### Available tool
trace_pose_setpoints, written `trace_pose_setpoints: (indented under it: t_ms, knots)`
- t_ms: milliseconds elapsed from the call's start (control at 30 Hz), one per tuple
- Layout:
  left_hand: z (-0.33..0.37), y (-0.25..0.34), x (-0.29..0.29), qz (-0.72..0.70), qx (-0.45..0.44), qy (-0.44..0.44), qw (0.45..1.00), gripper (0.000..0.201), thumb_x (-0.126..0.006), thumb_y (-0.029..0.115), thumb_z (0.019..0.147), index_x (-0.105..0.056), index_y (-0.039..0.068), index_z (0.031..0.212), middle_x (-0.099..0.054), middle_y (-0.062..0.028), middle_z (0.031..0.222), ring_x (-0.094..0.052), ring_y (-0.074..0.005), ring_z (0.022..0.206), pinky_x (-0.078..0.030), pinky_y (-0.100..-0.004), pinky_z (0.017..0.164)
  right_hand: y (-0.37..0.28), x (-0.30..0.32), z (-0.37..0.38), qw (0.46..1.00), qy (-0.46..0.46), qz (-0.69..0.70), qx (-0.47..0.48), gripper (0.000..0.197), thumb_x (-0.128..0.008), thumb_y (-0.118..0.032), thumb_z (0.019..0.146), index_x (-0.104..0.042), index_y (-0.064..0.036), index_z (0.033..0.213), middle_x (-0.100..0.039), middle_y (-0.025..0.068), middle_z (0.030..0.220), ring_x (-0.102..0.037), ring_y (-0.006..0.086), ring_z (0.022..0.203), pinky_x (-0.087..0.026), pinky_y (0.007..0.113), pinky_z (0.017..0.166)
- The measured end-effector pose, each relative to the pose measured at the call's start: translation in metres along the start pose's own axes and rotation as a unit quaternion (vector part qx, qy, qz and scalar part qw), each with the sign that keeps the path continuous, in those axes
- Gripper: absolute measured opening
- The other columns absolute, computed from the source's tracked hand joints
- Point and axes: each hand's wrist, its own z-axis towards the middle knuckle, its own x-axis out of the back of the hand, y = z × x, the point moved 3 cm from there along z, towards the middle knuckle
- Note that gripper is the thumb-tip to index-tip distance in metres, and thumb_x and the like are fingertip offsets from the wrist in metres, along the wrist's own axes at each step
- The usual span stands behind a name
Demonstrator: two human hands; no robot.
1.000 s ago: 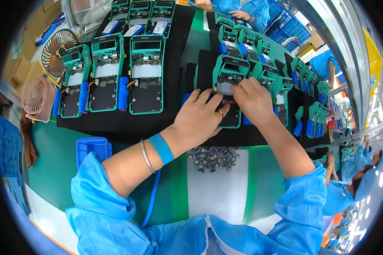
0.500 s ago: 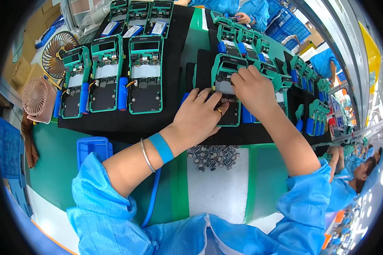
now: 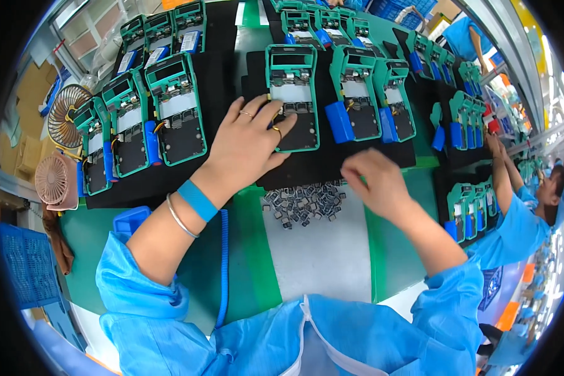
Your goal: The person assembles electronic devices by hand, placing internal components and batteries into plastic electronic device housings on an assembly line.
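My left hand [image 3: 247, 147] lies with spread fingers over the lower left part of a green-framed handheld device housing [image 3: 297, 93]. Its fingertips touch the inside, near the middle, and cover part of it. The housing lies open, with a dark window at the top, a white panel and a black lower section. Away from the housings, my right hand [image 3: 379, 185] hovers with curled fingers, slightly blurred. Whether it holds anything cannot be seen. Left of it, a pile of small metal-and-black parts [image 3: 304, 203] sits at the edge of the black mat [image 3: 332, 164].
More green housings [image 3: 357, 94] with blue battery packs [image 3: 339, 122] stand to the right, others [image 3: 175, 103] to the left. Two fans [image 3: 55, 178] and a blue bin [image 3: 131, 219] are at the left. A blue coiled cord [image 3: 224, 269] runs down the table. A co-worker [image 3: 514, 213] sits at the right.
My right hand has left the housing and moved down toward the pile of small parts. My left hand stays on the housing. The whole view has shifted.
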Motion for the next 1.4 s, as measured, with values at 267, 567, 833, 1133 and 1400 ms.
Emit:
trace_pose_setpoints:
  t_ms: [267, 567, 833, 1133, 1400]
  knots:
    - [0.026, 0.033, 0.006, -0.030, -0.010, 0.020, 0.999, 0.072, -0.078, 0.035, 0.077, -0.053, 0.010, 0.140, -0.042, -0.0178, 0.147, -0.035, -0.0381, 0.141, -0.029, -0.0544, 0.116, 0.007, -0.026, -0.066, 0.995, -0.010, 0.049, -0.087, 0.011, -0.071, -0.010, 0.083, -0.067, -0.0073, 0.093, -0.063, 0.0108, 0.091, -0.063, 0.0314, 0.089, -0.054, 0.042, 0.075]
    - [0.090, 0.091, -0.047, 0.003, -0.020, 0.053, 0.998, 0.067, -0.074, 0.043, 0.082, -0.057, 0.008, 0.136, -0.050, -0.0212, 0.138, -0.040, -0.0369, 0.137, -0.032, -0.0506, 0.114, 0.010, -0.032, -0.062, 0.936, -0.136, 0.087, -0.313, 0.014, -0.071, -0.015, 0.083, -0.065, -0.0060, 0.092, -0.063, 0.0127, 0.085, -0.064, 0.0340, 0.083, -0.054, 0.046, 0.072]
    - [0.087, 0.078, -0.057, 0.015, -0.063, 0.052, 0.997, 0.057, -0.075, 0.036, 0.081, -0.063, 0.009, 0.129, -0.054, -0.0137, 0.125, -0.047, -0.0307, 0.127, -0.040, -0.0465, 0.108, 0.008, -0.027, -0.063, 0.991, -0.089, -0.090, 0.032, 0.012, -0.064, -0.009, 0.078, -0.065, -0.0057, 0.089, -0.065, 0.0080, 0.087, -0.066, 0.0295, 0.083, -0.057, 0.037, 0.069]
    - [0.077, 0.071, -0.049, -0.037, -0.092, 0.063, 0.993, 0.056, -0.077, 0.036, 0.078, -0.066, 0.009, 0.125, -0.055, -0.0112, 0.120, -0.050, -0.0288, 0.121, -0.041, -0.0436, 0.107, 0.004, -0.016, -0.036, 0.939, -0.276, -0.168, 0.120, 0.008, -0.062, -0.008, 0.075, -0.063, -0.0055, 0.083, -0.065, 0.0085, 0.084, -0.067, 0.0280, 0.081, -0.057, 0.036, 0.068]
    - [0.080, 0.072, -0.050, -0.040, -0.077, 0.034, 0.996, 0.056, -0.077, 0.037, 0.077, -0.066, 0.009, 0.125, -0.053, -0.0075, 0.111, -0.049, -0.0242, 0.112, -0.044, -0.0372, 0.096, 0.061, 0.043, 0.056, 0.985, 0.110, -0.072, 0.109, 0.014, -0.075, -0.005, 0.074, -0.065, -0.0066, 0.083, -0.056, 0.0061, 0.077, -0.063, 0.0248, 0.078, -0.053, 0.037, 0.062]
